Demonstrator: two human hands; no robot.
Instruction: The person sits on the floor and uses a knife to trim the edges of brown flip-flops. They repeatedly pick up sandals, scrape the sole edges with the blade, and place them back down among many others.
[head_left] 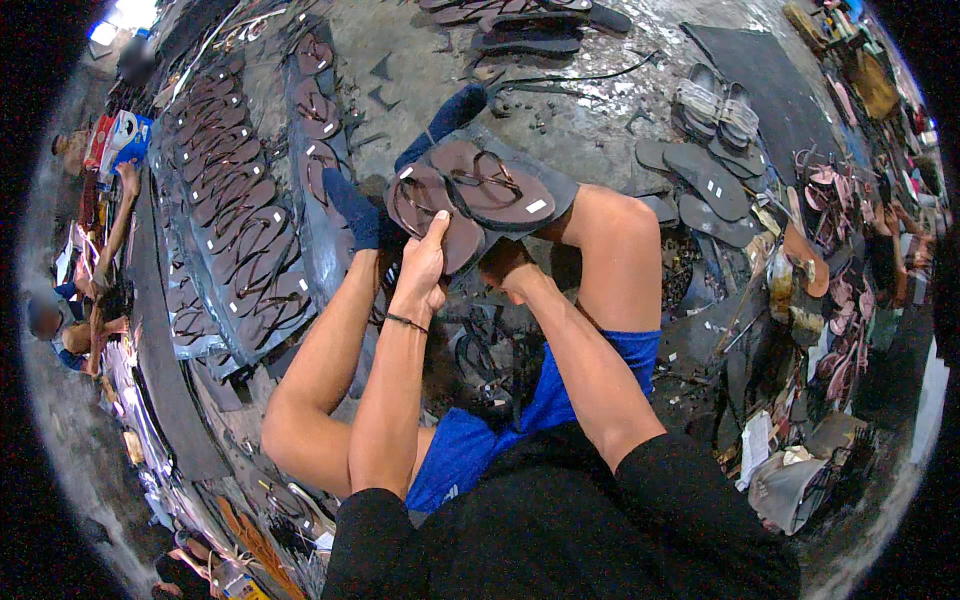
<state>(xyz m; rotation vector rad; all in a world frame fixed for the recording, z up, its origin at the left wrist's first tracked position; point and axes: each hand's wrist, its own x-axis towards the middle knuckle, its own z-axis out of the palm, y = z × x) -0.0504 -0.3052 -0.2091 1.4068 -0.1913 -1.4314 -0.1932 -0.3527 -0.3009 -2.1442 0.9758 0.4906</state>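
Note:
My left hand (424, 262) grips a brown flip-flop (459, 238) by its heel end, with the thumb pressed on the footbed and the fingers underneath. Touching it on the right is a second brown flip-flop (506, 203), with dark thong straps and a small white label near the heel. It rests on a dark grey sheet (556, 184) that reaches to my right knee. Just below the flip-flops, my right hand (512, 272) sits in shadow under the sheet's edge. Its fingers are mostly hidden, so whether they hold anything cannot be seen.
Rows of brown flip-flops (240, 215) lie on plastic-covered strips at left. Dark soles (708, 182) and clear-strapped sandals (718, 108) lie at right, near a heap of pinkish straps (845, 310). My socked feet (350, 208) stand beside the flip-flops. Another person (85, 320) sits at far left.

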